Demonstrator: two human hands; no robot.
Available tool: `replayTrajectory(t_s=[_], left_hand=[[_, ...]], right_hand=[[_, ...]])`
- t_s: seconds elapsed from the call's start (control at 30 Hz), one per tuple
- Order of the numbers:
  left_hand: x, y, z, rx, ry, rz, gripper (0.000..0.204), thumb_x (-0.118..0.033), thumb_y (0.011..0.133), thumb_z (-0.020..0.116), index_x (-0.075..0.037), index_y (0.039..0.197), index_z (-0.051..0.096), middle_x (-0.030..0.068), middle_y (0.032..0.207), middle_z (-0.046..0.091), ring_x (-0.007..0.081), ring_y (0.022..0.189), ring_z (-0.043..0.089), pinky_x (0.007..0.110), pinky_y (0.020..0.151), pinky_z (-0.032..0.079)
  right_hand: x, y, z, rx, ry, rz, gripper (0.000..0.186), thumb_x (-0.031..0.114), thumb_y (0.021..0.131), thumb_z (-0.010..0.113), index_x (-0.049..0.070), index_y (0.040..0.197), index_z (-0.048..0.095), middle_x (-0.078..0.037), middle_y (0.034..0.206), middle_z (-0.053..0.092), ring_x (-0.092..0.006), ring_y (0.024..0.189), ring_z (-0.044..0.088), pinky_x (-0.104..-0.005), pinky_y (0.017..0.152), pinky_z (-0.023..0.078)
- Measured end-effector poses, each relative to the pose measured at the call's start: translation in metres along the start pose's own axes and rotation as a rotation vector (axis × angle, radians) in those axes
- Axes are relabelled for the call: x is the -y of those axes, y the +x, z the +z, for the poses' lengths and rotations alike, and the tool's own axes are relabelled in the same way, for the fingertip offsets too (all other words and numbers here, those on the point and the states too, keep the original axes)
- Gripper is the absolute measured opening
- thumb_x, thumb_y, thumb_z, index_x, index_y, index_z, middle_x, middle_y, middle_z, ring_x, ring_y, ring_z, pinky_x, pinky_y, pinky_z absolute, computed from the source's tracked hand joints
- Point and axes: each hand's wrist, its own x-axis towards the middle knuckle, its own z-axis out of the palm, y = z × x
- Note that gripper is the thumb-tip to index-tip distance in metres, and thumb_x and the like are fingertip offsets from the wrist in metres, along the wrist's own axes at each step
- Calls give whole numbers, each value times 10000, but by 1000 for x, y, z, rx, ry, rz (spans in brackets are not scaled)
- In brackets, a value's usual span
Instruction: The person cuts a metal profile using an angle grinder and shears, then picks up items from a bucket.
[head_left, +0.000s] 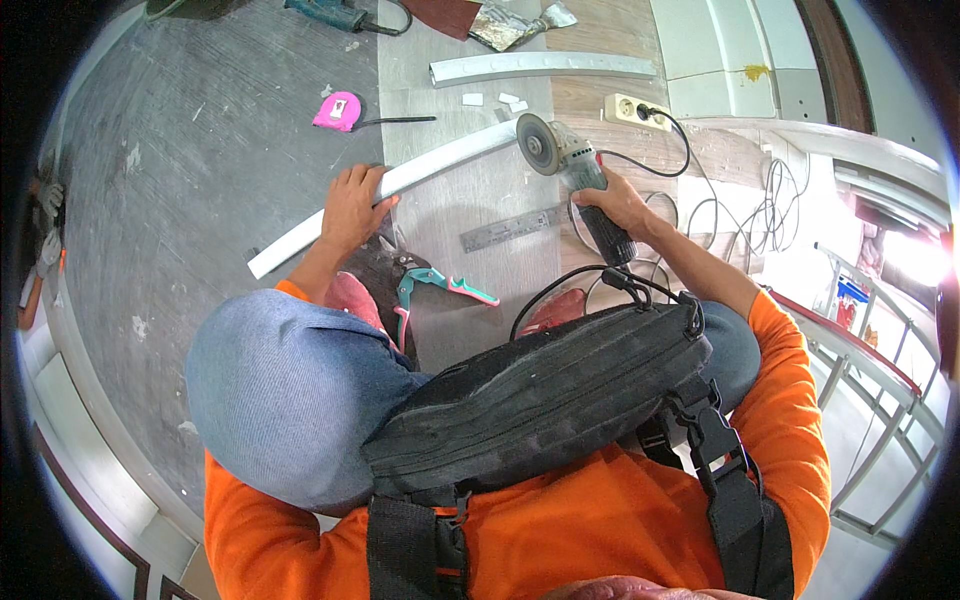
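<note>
My left hand [350, 208] presses down on a long white strip of trim [455, 160], its fingers curled over the far edge. The strip lies slantwise on the floor. In my right hand [618, 205] is an angle grinder [610, 235], held by its dark body. The grinder's disc [540, 145] stands at the right end of the strip; whether it touches cannot be seen. Between my hands a metal ruler [508, 230] lies flat. Turquoise and pink tin snips [430, 278] rest near my shoes.
Farther off are a pink tape measure [338, 111], a second white strip [540, 68] and a teal power tool [328, 14]. A power strip [632, 112] with a plug sits at right, beside loose cable [765, 215]. A metal ladder [870, 360] stands right. Another person's gloved hand [48, 197] shows far left.
</note>
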Motion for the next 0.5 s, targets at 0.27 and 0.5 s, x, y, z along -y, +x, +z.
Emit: replayTrajectory(t_s=[0.27, 0.5], left_hand=[[-1, 2, 0, 22, -5, -15, 488, -220, 831, 776, -94, 1273, 609, 128, 1183, 615, 360, 1099, 571, 466, 956, 454], [2, 0, 0, 21, 6, -6, 490, -231, 833, 772, -91, 1272, 606, 129, 1180, 614, 360, 1102, 571, 467, 953, 456]], right_hand=[[-6, 3, 0, -19, 9, -27, 615, 330, 761, 794, -73, 1182, 601, -127, 928, 667, -189, 799, 639, -337, 719, 524], [9, -3, 1, 34, 55, 17, 576, 336, 744, 802, -47, 1132, 615, -102, 907, 668, -183, 784, 630, -343, 707, 518]])
